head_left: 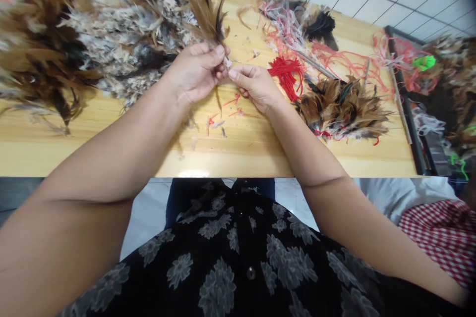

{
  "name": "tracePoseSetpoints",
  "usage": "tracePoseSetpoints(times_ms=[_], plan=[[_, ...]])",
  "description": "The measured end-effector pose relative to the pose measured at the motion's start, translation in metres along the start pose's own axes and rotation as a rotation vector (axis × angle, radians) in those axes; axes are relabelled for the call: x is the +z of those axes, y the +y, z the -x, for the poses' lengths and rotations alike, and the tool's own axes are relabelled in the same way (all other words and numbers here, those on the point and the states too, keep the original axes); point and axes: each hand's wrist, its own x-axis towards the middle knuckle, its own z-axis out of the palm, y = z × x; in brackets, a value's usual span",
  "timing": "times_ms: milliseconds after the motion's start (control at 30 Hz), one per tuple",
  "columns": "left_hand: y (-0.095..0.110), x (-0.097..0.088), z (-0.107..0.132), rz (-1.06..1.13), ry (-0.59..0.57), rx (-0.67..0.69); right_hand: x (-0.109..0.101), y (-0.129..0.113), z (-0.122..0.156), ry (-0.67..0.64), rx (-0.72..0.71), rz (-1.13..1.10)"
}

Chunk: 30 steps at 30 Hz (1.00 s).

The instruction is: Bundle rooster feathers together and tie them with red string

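Note:
My left hand (201, 69) is closed on a small bunch of brown and black feathers (208, 17), whose tips point up and away from me. The pale quill ends stick out below the thumb. Close beside it, my right hand (255, 84) pinches with thumb and forefinger at those quill ends; what lies between its fingertips is too small to make out. To the left is a large heap of loose feathers (115, 34), pale and fluffy at the quills. At the right lies a row of brown feather bunches (342, 109) with red ties at their bases.
A bundle of red strings (286, 74) lies right of my hands. Pink and white strings (282, 20) and a dark feather bunch (322, 25) are farther back. A black-edged tray (405, 109) stands at the right. Red scraps (211, 121) dot the wooden table (238, 153).

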Motion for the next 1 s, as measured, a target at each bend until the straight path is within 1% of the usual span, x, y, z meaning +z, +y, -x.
tracePoseSetpoints(times_ms=[100,233,367,533,600,700,767,833,900,1000], plan=[[0.0,0.005,0.003,-0.044,0.009,0.004,-0.003,0.005,-0.004,-0.032,-0.01,0.003],[-0.001,0.008,0.004,-0.033,-0.033,0.002,-0.004,0.011,-0.007,-0.052,-0.021,-0.006],[0.001,0.013,0.006,0.004,-0.019,0.013,-0.001,0.007,-0.006,-0.051,-0.02,0.036],[0.015,0.02,0.01,0.037,0.03,0.049,0.005,-0.001,0.001,-0.064,-0.004,0.082],[0.022,0.019,0.01,0.071,0.068,0.064,0.006,-0.004,0.002,-0.029,0.01,0.064],[0.029,0.011,0.007,0.06,0.139,0.115,0.005,-0.005,-0.001,0.098,0.041,0.012],[0.028,0.006,0.003,-0.007,0.193,0.137,0.002,-0.003,-0.004,0.199,0.047,-0.002],[0.022,0.003,0.0,-0.096,0.22,0.131,-0.002,0.001,-0.009,0.279,0.011,0.021],[0.012,0.004,-0.002,-0.188,0.206,0.129,-0.007,0.008,-0.014,0.323,-0.064,0.09],[-0.004,0.006,-0.005,-0.333,0.126,0.19,-0.013,0.02,-0.019,0.333,-0.149,0.277]])
